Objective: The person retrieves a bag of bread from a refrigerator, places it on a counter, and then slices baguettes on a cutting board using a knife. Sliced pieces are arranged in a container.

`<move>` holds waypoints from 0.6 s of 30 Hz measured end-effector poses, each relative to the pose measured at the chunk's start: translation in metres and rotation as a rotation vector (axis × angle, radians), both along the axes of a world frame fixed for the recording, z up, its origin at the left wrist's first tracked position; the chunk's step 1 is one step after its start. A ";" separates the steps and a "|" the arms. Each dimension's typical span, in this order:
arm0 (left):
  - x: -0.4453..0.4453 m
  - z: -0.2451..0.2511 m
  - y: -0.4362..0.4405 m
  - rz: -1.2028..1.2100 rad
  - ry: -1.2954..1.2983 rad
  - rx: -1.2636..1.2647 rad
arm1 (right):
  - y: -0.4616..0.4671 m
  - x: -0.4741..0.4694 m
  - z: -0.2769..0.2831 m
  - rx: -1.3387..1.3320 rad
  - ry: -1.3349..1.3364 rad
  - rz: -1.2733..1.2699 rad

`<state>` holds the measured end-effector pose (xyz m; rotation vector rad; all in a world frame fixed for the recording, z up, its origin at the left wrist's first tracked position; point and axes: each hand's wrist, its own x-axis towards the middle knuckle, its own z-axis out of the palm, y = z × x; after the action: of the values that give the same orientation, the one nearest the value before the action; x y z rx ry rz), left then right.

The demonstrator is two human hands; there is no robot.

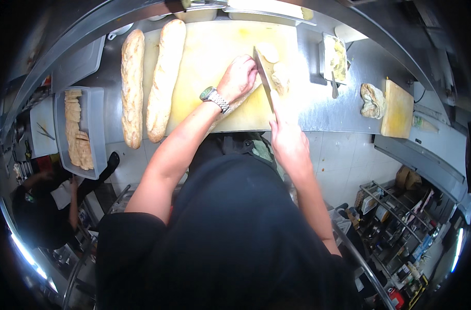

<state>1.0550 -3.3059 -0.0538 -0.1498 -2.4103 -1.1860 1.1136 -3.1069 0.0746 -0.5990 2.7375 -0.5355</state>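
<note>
My left hand (pixel 239 78), with a metal-band watch on its wrist, grips a baguette (pixel 235 104) lying slantwise on the yellowed cutting board (pixel 208 50). My right hand (pixel 290 143) is closed around the pale handle of a long bread knife (pixel 263 73). Its blade stands at the baguette's far end, just beside my left fingers. Beyond the blade lie cut pieces of bread (pixel 280 78) and a pale round slice (pixel 268 52), partly washed out by glare. Two whole baguettes, one (pixel 166 81) on the board's left part and another (pixel 132 89) at its left edge, lie side by side.
A plastic tub (pixel 99 131) of sliced bread stands at the left. To the right are a metal container (pixel 334 58) with a yellowish spread and utensil, a crumpled cloth (pixel 373 101) and a smaller board (pixel 398 108). Another person (pixel 45 213) is at the far left.
</note>
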 end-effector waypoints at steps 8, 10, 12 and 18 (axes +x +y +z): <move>0.000 -0.008 0.000 -0.003 0.006 -0.040 | -0.043 -0.051 -0.022 0.136 -0.279 -0.028; -0.001 -0.008 -0.001 0.013 0.021 -0.031 | -0.039 -0.048 -0.021 0.062 -0.072 0.036; 0.000 -0.007 0.000 0.021 0.018 -0.015 | -0.023 -0.030 -0.020 0.011 0.168 0.087; 0.003 -0.004 -0.001 0.037 0.001 -0.032 | -0.012 -0.022 -0.066 -0.064 -0.032 -0.008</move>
<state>1.0582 -3.3071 -0.0580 -0.1152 -2.4218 -1.1308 1.0913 -3.1188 0.0090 -0.5905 2.7028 -0.6310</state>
